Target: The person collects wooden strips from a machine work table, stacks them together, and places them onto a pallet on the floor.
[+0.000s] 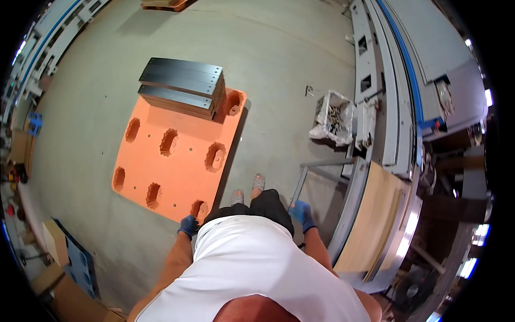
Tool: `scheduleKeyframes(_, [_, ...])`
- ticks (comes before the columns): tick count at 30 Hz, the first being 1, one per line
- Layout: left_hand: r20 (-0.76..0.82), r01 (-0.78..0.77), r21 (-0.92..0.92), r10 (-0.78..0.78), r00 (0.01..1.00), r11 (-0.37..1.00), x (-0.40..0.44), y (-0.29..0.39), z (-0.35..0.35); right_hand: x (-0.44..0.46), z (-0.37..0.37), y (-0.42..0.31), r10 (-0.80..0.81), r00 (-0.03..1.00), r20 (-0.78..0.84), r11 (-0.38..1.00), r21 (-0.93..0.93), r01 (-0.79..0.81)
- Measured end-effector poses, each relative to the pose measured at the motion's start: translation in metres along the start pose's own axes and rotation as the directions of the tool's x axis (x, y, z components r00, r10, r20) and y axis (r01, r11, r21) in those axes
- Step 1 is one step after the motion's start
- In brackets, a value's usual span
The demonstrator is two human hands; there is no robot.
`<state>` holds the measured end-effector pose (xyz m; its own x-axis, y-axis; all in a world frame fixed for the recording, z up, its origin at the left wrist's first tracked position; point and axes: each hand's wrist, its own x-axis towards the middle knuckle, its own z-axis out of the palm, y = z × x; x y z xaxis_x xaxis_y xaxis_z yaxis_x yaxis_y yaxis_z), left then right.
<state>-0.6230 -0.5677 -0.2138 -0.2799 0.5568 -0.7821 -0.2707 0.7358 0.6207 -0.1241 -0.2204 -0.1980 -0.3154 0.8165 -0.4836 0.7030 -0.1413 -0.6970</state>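
My left hand [189, 225], in a blue glove, hangs by my side at the near corner of an orange plastic pallet [179, 180]. It holds nothing I can see, and its fingers look loosely apart. My right hand [302, 213], also gloved in blue, is beside the end of a grey metal frame [301, 185]. Its fingers point toward the bar; whether they touch it I cannot tell. On the far end of the pallet stand two stacks of dark panels [179, 74] with small holes near their ends.
A lined bin [333, 119] of small parts stands by a long machine [394, 80] at right. A wood-coloured board [367, 220] lies near my right side. Cardboard [55, 241] and a blue pallet [80, 260] are at lower left. Another orange pallet [166, 5] shows at the top.
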Motion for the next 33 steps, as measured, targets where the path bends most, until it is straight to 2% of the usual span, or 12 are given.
scheduleKeyframes(2, [0.059, 0.105, -0.122, -0.098, 0.993, 0.987, -0.002, 0.002, 0.006, -0.015, -0.018, -0.016, 0.349, 0.932, 0.095, 0.686, 0.652, -0.323])
scheduleKeyframes(4, [0.313, 0.234, -0.338, -0.126, 0.941, 0.912, 0.019, 0.009, 0.002, -0.043, -0.038, -0.055, 0.438, 0.896, 0.072, 0.604, 0.715, -0.353])
scheduleKeyframes(6, [0.703, 0.538, -0.47, -0.072, 0.708, 0.699, 0.046, 0.028, -0.004, -0.06, -0.044, -0.059, 0.453, 0.889, 0.061, 0.514, 0.797, -0.316])
scheduleKeyframes(7, [0.697, 0.48, -0.398, -0.082, 0.712, 0.782, 0.067, 0.054, 0.0, -0.066, -0.046, -0.039, 0.422, 0.905, 0.052, 0.47, 0.841, -0.268])
scheduleKeyframes(9, [0.704, 0.345, -0.245, -0.079, 0.706, 0.906, 0.093, 0.096, 0.019, -0.082, -0.06, -0.022, 0.272, 0.962, -0.033, 0.599, 0.788, -0.142])
scheduleKeyframes(12, [0.696, 0.071, -0.1, 0.018, 0.718, 0.992, 0.106, 0.148, 0.042, -0.098, -0.085, 0.0, 0.431, 0.886, -0.171, 0.623, 0.766, -0.155])
scheduleKeyframes(15, [0.268, 0.272, -0.197, -0.215, 0.939, 0.942, 0.105, 0.199, 0.091, -0.138, -0.13, -0.022, 0.462, 0.856, -0.231, 0.491, 0.871, -0.029])
scheduleKeyframes(24, [0.33, 0.242, 0.015, -0.233, 0.915, 0.97, 0.091, 0.246, 0.256, -0.205, -0.239, 0.04, 0.538, 0.457, -0.708, 0.556, 0.706, 0.439])
scheduleKeyframes(26, [0.398, 0.236, 0.058, -0.239, 0.886, 0.97, 0.1, 0.232, 0.272, -0.22, -0.268, 0.056, 0.467, 0.318, -0.825, 0.744, 0.561, 0.362])
scheduleKeyframes(27, [0.66, 0.069, 0.149, -0.152, 0.736, 0.986, 0.138, 0.204, 0.259, -0.226, -0.283, 0.064, 0.412, 0.255, -0.875, 0.822, 0.478, 0.31])
scheduleKeyframes(30, [0.469, 0.293, 0.088, -0.299, 0.831, 0.952, 0.101, 0.208, 0.29, -0.239, -0.333, 0.098, 0.38, 0.214, -0.9, 0.867, 0.427, 0.257])
scheduleKeyframes(33, [0.634, -0.54, 0.616, 0.045, 0.772, 0.573, 0.058, 0.219, 0.309, -0.227, -0.361, 0.128, 0.357, 0.099, -0.929, 0.891, 0.371, 0.261])
